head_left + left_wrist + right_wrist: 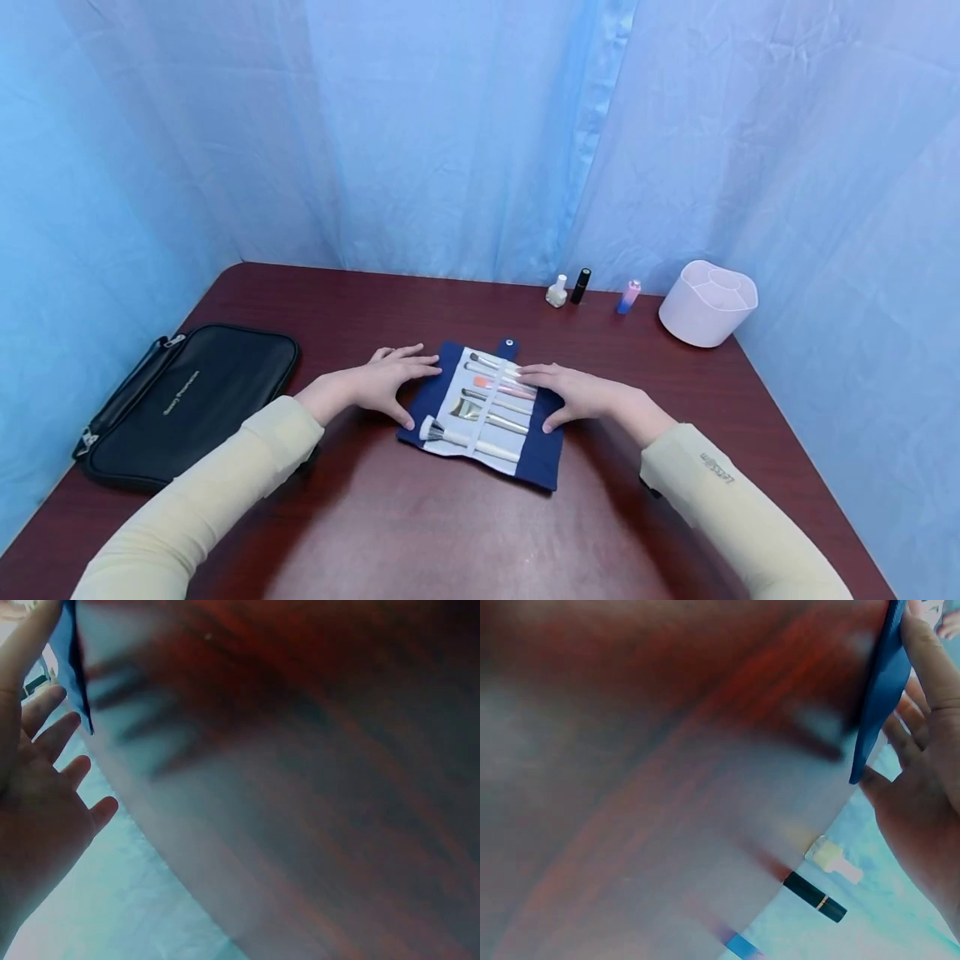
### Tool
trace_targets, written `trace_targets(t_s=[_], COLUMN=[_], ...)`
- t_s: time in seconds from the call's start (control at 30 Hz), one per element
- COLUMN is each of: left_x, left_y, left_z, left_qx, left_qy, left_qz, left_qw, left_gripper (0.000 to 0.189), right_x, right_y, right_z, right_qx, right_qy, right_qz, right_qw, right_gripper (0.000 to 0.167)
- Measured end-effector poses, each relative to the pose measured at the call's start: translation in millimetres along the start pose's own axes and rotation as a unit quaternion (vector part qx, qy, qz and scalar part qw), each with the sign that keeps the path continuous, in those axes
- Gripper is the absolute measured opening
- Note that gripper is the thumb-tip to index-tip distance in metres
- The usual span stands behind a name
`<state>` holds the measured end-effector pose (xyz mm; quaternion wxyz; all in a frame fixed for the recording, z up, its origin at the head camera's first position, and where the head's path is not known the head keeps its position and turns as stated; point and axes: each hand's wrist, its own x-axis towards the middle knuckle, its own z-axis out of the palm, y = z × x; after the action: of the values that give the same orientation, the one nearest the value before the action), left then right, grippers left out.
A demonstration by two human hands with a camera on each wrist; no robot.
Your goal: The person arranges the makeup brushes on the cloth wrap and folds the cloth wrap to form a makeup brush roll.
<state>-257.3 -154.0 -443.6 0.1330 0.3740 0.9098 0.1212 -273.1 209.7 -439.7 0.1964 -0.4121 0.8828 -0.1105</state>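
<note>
A navy makeup brush pouch (542, 446) lies unfolded on the table, its pale inner panel facing up. Several makeup brushes sit in a row under its middle band, among them a white-bristled brush (468, 437) nearest the front. At the left edge is my left hand (386, 385), fingers spread, with the thumb touching the navy border. My right hand (581, 392) rests on the right side, thumb on the navy flap and fingertips over the brush handles. The right wrist view shows the pouch's edge (881, 694) beside that thumb.
To the left lies a black zip case (225, 375) with a handle. Along the back stand a white-capped bottle (557, 293), a black tube (581, 286) and a pink-and-blue tube (628, 297). A white divided holder (697, 312) occupies the back right corner, by the curtain.
</note>
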Motion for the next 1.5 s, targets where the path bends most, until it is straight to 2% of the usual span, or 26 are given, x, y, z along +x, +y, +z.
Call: trace_targets(t_s=[0.1,0.23,0.43,0.63,0.77,0.87,0.93,1.03,1.13,1.23,1.4,1.5], left_x=[-3.7,-10.8,-22.0,-33.8,-40.8,-46.6,-50.2,-54.6,-57.3,-57.0,-55.6,-54.4], left_y=[2.3,9.4,21.4,30.4,35.7,41.3,46.1,53.1,57.1,56.8,50.6,46.4], left_z=[1.9,4.2,11.7,20.5,22.2,21.4,20.9,22.7,26.2,28.4,26.0,24.1], left_qx=[0.011,0.035,0.05,0.046,0.018,-0.021,-0.056,-0.094,-0.096,-0.083,-0.078,-0.074], left_qy=[-0.008,-0.003,0.011,0.025,0.038,0.067,0.084,0.076,0.057,0.065,0.083,0.089], left_qz=[-0.007,-0.035,-0.075,-0.103,-0.112,-0.1,-0.077,-0.038,-0.02,-0.013,0.021,0.037], left_qw=[0.9999,0.9988,0.9959,0.9933,0.9928,0.9925,0.9919,0.9919,0.9935,0.9943,0.9933,0.9926], left_gripper=[0.089,0.091,0.092,0.092,0.089,0.081,0.075,0.071,0.066,0.053,0.016,0.011], right_x=[7.1,15.9,22.0,9.7,-7.3,-20.9,-28.8,-38.1,-42.7,-44.1,-43.0,-39.8], right_y=[3.4,4.7,2.4,-7.0,-20.4,-31.2,-37.5,-45.8,-52.2,-56.9,-59.8,-55.8], right_z=[-3.4,-7.6,-10.6,-6.4,-0.8,5.9,11.3,18.7,24.4,27.8,27.2,23.8], right_qx=[-0.002,-0.011,-0.021,-0.013,0.008,0.021,0.027,0.029,0.017,-0.008,-0.03,-0.022], right_qy=[-0.01,-0.015,0.003,0.036,0.051,0.044,0.038,0.035,0.038,0.041,0.054,0.062], right_qz=[-0.005,-0.004,-0.017,-0.023,-0.033,-0.027,-0.021,-0.01,-0.005,-0.002,-0.011,-0.024], right_qw=[0.9999,0.9998,0.9996,0.999,0.9981,0.9985,0.9987,0.9989,0.9991,0.9991,0.998,0.9975], right_gripper=[0.084,0.083,0.081,0.07,0.067,0.066,0.067,0.068,0.071,0.068,0.04,0.019])
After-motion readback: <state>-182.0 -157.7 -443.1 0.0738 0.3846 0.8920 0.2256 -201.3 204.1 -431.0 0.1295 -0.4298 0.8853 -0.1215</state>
